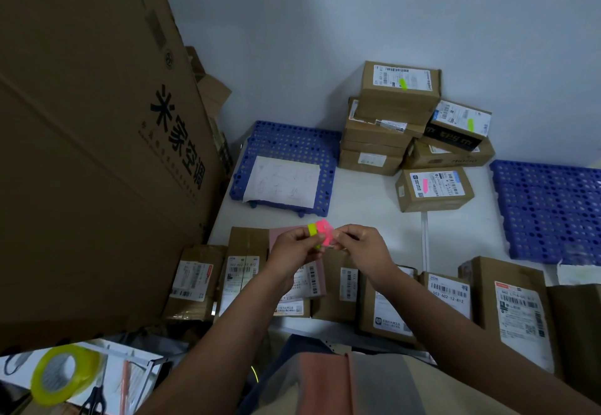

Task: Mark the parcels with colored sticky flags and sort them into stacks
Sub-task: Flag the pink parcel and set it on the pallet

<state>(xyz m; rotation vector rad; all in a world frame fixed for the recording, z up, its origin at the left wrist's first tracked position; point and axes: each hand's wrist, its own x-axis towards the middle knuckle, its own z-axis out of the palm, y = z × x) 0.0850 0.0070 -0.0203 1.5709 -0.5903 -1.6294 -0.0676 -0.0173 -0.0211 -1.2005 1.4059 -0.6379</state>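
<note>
A single wide-angle head-worn view looks forward and down, close above the left hand (294, 247) and right hand (361, 245), parcels beyond.

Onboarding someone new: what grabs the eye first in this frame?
The neon flags, pink and yellow-green, pinched between left hand and right hand at centre. Then the huge carton filling the left, and the blue pallets by the parcel stack against the wall.

米家空调 on big carton (97, 154), 502-602-12-812 on parcel label (450, 296)
</note>
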